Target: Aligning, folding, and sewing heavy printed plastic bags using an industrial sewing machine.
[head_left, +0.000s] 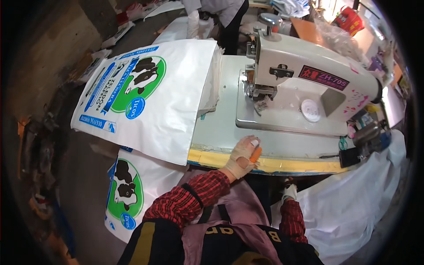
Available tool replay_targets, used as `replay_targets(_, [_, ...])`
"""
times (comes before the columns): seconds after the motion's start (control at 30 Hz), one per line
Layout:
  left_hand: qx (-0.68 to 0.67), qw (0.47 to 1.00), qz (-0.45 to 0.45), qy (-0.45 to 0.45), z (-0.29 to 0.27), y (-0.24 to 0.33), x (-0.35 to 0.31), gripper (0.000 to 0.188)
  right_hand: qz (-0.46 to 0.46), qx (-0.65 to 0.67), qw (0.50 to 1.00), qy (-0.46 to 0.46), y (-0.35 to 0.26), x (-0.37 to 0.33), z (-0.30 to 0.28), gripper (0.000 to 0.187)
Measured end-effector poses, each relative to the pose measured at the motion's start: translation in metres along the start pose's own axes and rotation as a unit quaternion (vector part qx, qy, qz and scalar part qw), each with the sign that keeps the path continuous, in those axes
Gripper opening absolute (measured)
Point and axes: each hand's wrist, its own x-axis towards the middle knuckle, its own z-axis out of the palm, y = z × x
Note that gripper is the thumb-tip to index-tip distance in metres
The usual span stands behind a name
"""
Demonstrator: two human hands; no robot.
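My left hand (242,160), in a pale glove with a white-wrapped fingertip and an orange finger cover, rests at the yellow front edge of the sewing table (212,158). Its fingers are curled together, with nothing visible in them. Below the table edge is my right hand (289,191), also pale-gloved, beside a large white sheet (340,212). Its fingers are partly hidden, so I cannot tell whether it grips the sheet. A white industrial sewing machine (304,66) stands beyond my hands. Left of it, printed white sacks (176,79) with a cow picture lie on the table.
Another printed sack (154,176) hangs below the table's left end. Teal-handled scissors (343,143) and a black box (350,157) sit at the right corner. A co-worker (221,17) stands at the far side, near more white material. A red bag (349,21) is at the back right.
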Motion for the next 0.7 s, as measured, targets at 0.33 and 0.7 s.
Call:
replay_targets(0.33, [0.233, 0.934, -0.176, 0.208, -0.161, -0.12, 0.03, 0.062, 0.056, -0.158, 0.982, -0.083, -0.096, -0.153, -0.102, 0.053])
replay_targets(0.7, [0.014, 0.913, -0.304, 0.273, -0.181, -0.201, 0.044, 0.021, -0.258, 0.12, 0.916, -0.284, -0.284, -0.178, -0.167, 0.034])
